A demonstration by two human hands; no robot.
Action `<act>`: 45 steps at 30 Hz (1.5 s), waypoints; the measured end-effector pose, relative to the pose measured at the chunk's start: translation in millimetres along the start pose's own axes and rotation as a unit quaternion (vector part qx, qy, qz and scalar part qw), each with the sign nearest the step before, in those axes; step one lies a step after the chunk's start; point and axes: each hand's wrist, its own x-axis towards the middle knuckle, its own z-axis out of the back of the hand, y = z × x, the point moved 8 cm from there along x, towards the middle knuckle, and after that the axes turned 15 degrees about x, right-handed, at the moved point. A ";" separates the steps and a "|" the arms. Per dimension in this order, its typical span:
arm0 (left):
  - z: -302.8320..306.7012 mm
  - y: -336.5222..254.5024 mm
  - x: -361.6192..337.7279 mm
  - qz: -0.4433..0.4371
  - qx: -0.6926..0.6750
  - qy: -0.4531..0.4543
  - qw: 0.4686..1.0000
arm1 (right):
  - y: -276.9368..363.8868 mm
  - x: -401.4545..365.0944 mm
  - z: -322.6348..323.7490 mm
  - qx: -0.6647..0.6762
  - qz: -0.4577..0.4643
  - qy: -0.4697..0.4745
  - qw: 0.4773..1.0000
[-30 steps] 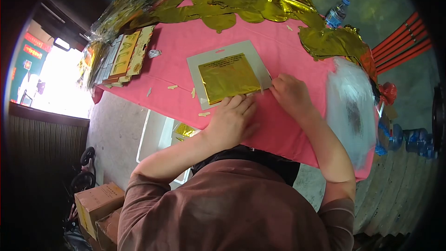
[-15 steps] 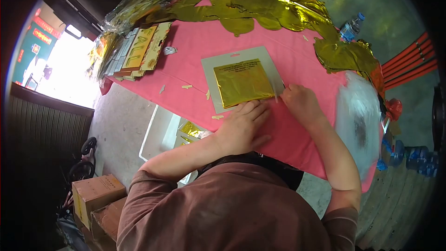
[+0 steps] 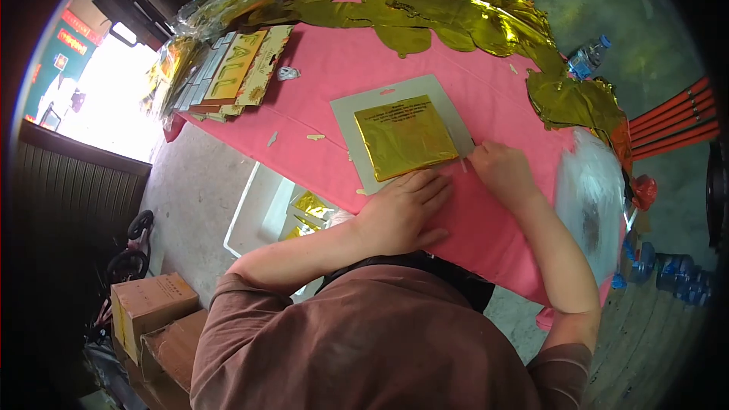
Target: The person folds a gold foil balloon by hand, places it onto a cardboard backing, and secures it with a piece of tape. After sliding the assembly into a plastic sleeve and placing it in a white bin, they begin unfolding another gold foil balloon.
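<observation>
A grey card [image 3: 347,118] lies tilted on the pink tablecloth, with a folded gold foil packet [image 3: 407,140] on top. Dark printed lines run along the packet's upper edge. My left hand [image 3: 406,205] rests flat at the card's lower edge, fingers extended and touching near the packet's bottom. At the card's lower right corner, my right hand [image 3: 497,171] is closed, fingertips pinched together; what they hold is hidden. A thin, pale strip [image 3: 464,165] shows just beside those fingertips.
Flat gold foil balloons [image 3: 402,38] line the table's far edge. Printed cards [image 3: 247,68] are stacked at left, and clear plastic [image 3: 592,197] lies at right. A water bottle [image 3: 589,58] stands beyond the foil. Below are a white bin [image 3: 244,212] and cardboard boxes [image 3: 152,300].
The camera view has shifted slightly, so the surroundings sit a little differently. Both hands stay at the card's lower edge and right corner, with little visible movement.
</observation>
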 end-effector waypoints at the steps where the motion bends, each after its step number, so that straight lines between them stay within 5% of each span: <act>1: 0.5 -1.6 -1.3 0.004 0.027 -0.005 1.000 | -3.2 -2.1 2.2 0.025 0.003 -0.008 1.000; 4: 0.6 -5.9 -1.9 0.017 0.065 -0.004 0.998 | 0.6 -5.2 28.5 0.214 -0.078 -0.076 0.971; 7: 1.0 -6.1 -2.7 0.024 0.077 0.005 0.997 | 8.0 -8.7 19.9 0.240 -0.123 -0.027 0.962; 17: 1.8 -5.8 -3.0 0.020 0.069 0.007 0.997 | 6.4 0.5 12.7 0.190 -0.057 -0.115 0.973; 23: -2.5 -11.2 -8.1 0.009 0.085 -0.015 0.996 | 29.7 0.7 19.3 0.195 0.022 -0.078 0.977; 29: -5.5 -10.1 -11.4 0.009 0.084 0.000 0.996 | 44.3 7.7 5.2 0.063 0.085 -0.031 0.994; 37: -5.9 -5.8 -12.7 -0.014 0.057 0.010 0.998 | 50.4 13.2 -8.0 -0.012 0.073 0.051 0.996; 45: -2.9 -6.3 -14.2 -0.016 0.041 -0.006 0.999 | 50.6 15.2 -12.5 -0.027 0.065 0.035 0.997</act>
